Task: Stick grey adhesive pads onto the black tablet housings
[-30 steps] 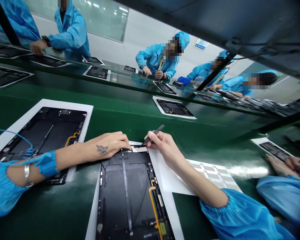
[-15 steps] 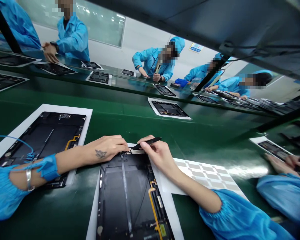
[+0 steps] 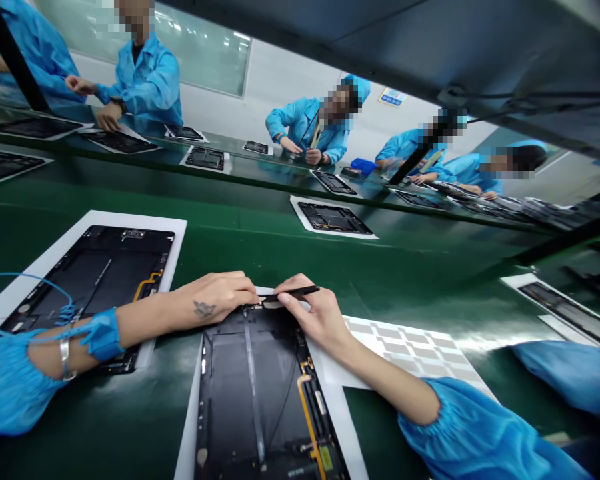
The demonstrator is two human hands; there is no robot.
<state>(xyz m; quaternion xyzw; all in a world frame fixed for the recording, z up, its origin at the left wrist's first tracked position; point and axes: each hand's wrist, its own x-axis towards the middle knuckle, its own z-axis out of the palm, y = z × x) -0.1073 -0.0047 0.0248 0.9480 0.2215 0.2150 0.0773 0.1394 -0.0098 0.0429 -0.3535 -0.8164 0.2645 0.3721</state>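
Black tweezers are pinched in the right hand, their tips held at a small white strip on the top edge of a dark tablet casing. The left hand is laid beside them, fingers together and curled; any grip is hidden. A sheet of pale squares is laid to the right on the green bench.

The person is wearing gathered blue sleeves, a blue wrist strap with a thin cable, a silver bangle (a small tattoo is showing on the left hand).
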